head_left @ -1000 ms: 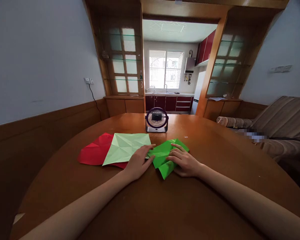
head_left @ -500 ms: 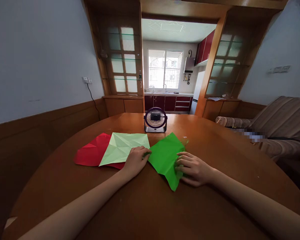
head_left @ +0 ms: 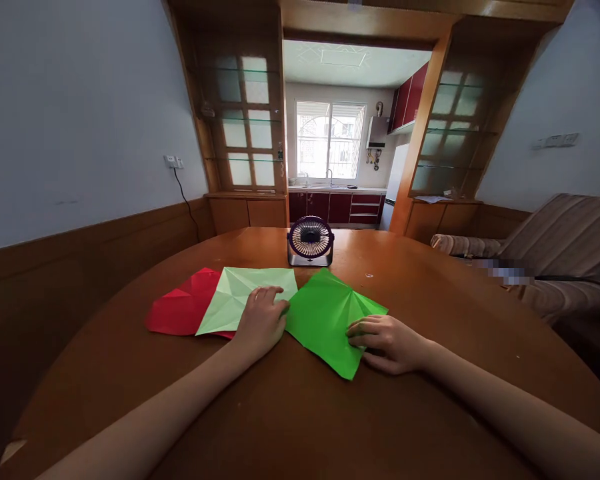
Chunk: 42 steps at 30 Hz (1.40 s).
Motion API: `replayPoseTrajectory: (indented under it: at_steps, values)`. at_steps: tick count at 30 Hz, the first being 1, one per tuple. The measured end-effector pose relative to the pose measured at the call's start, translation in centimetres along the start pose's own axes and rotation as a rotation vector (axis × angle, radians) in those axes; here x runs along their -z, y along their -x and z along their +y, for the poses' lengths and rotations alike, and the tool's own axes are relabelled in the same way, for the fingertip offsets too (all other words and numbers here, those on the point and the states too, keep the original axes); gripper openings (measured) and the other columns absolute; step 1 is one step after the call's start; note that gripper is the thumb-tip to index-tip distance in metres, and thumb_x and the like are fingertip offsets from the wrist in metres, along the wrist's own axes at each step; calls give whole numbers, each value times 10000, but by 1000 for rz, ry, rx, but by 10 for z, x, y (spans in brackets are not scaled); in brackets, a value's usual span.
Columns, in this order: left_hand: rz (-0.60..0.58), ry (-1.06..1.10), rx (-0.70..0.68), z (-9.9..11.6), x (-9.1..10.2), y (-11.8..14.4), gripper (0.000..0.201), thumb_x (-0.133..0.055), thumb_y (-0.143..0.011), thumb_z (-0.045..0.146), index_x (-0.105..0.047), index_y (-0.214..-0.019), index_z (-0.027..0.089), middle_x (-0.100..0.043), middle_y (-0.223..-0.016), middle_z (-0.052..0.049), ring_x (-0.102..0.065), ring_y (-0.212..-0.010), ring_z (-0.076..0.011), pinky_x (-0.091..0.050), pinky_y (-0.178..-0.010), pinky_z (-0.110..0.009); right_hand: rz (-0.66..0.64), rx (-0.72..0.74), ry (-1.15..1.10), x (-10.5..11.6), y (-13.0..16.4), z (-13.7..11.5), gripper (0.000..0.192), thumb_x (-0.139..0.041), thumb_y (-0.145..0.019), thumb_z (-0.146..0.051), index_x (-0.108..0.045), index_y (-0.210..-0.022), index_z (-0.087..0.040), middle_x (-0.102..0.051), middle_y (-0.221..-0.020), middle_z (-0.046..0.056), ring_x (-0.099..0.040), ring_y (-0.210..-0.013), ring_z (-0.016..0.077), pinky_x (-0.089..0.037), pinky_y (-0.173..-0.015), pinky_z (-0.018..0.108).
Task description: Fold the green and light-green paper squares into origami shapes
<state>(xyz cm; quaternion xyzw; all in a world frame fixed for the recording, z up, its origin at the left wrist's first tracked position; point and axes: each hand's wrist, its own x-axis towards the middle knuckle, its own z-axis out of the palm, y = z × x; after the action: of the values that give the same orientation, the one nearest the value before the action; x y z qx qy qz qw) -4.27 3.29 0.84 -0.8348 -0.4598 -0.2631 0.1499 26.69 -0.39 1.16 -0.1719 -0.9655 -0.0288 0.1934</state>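
A bright green creased paper sheet (head_left: pixel 325 317) lies spread on the round wooden table (head_left: pixel 300 407). My right hand (head_left: pixel 390 343) grips its right edge, fingers curled over the paper. My left hand (head_left: pixel 261 321) rests at the sheet's left corner, fingers bent, partly on a pale green creased sheet (head_left: pixel 243 293). Under the pale sheet lies a red sheet (head_left: pixel 183 310), showing to the left.
A small dark desk fan (head_left: pixel 310 241) stands on the table behind the papers. A striped sofa (head_left: pixel 555 260) is to the right. Wood-panelled wall and a socket with a cable (head_left: pixel 174 162) are on the left; a kitchen opens beyond.
The bright green paper went from a folded, bunched shape to an unfolded sheet lying flatter. My right hand slid to its right edge; my left hand shifted slightly left onto the pale sheet.
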Motion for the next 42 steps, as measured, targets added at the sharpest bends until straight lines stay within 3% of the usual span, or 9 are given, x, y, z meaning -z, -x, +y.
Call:
replayPoseTrajectory:
  at_steps: [3,7,10,14,20,26,30,37,42]
  values:
    - [-45,122,-161,6,-1,3,288,-556,-823,127,-693,-1075,156,-528,-1355,-156,-449,-1296,-318,-306,-1114,-526,-11,-31,-42,3,-2,-2,241,-532,-920,-300,-647,-1069,-149,-676,-1058,129,-628,-1018,222,-505,-873,364]
    - [-294,378,-344,18,6,7,351,-465,-956,275,-595,-1279,224,-463,-1452,-97,-430,-1338,-251,-368,-1100,-433,-15,-62,-63,3,-3,-2,246,-475,-961,-266,-665,-1073,-156,-687,-1058,119,-626,-1019,207,-496,-876,349]
    - [-454,455,-371,23,12,8,401,-404,-994,326,-496,-1382,285,-428,-1484,-66,-422,-1350,-241,-334,-1121,-438,-8,-94,-89,3,-3,-3,260,-444,-974,-237,-684,-1034,-157,-691,-1050,111,-627,-1008,195,-492,-879,338]
    - [-530,445,-337,23,16,6,415,-409,-989,417,-469,-1394,351,-363,-1522,-46,-350,-1394,-279,-246,-1147,-508,-25,-119,-160,7,-3,-1,284,-423,-982,-227,-698,-976,-155,-697,-1019,107,-629,-983,182,-488,-876,326]
    - [-505,484,-304,21,12,6,394,-441,-970,460,-546,-1332,346,-432,-1482,-53,-396,-1366,-269,-288,-1128,-480,15,-215,-287,9,6,10,358,-414,-993,-281,-695,-815,-148,-690,-902,109,-632,-855,166,-500,-784,302]
    - [-467,561,-225,19,4,7,341,-437,-979,413,-669,-1196,289,-533,-1399,-67,-480,-1303,-226,-292,-1132,-429,109,-330,-410,3,7,13,264,-538,-941,-361,-704,-957,-156,-688,-931,96,-620,-825,158,-491,-750,282]
    - [-452,617,-179,19,-1,7,309,-511,-939,413,-702,-1141,276,-545,-1386,-75,-495,-1289,-242,-297,-1124,-439,119,-362,-444,1,1,10,315,-499,-959,-389,-700,-883,-158,-688,-877,76,-601,-816,160,-471,-762,286]
    - [-391,798,58,30,-1,2,299,-585,-871,389,-735,-682,212,-679,-1200,-68,-576,-1194,-237,-341,-1092,-412,217,-588,-393,-11,-10,8,404,-477,-947,-455,-631,-722,-158,-594,-704,16,-519,-684,137,-407,-653,259]
    - [-328,833,160,36,-4,1,151,-711,-737,271,-679,-609,197,-718,-1099,-67,-621,-1118,-252,-404,-1031,-426,272,-718,-320,-19,-18,5,298,-522,-913,-409,-618,-776,-162,-581,-682,4,-504,-643,134,-378,-595,250]
